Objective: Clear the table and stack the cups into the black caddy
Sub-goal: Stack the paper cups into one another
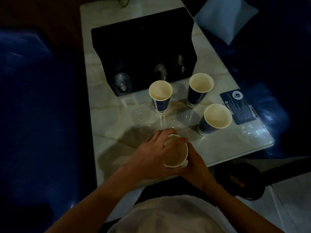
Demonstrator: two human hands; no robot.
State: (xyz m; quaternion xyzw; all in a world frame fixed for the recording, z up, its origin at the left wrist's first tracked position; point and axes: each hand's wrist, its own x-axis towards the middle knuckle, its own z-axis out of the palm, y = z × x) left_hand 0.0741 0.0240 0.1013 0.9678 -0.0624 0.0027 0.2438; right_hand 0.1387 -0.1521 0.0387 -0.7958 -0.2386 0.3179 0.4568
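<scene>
- Marble-look table (117, 52) is seen running away from the camera, flanked by dark blue seating (33, 101); lighting is dim.
- Black caddy (144, 44) is set at the far half of the table, open slots facing the camera; clear lids or cups are seen in its slots, exact contents cannot be told.
- Pale cushion (225, 17) is seen at far right, off the table.
- Dark printed card (239, 106) is laid flat near the right table edge.
- Three blue paper cups are stood upright, mouths open: one (160, 96) just in front of the caddy, one (200, 89) to its right, one (215, 119) nearer the right edge, beside the card.
- Clear plastic lids (141, 113) are scattered between the cups and the hands; count cannot be told.
- Fourth cup (175, 152) is held above the near table edge, gripped by both hands.
- Left hand (151, 155) is wrapped on the cup's left side, fingers curled over the rim.
- Right hand (195, 165) is closed around the cup's right side and base.
</scene>
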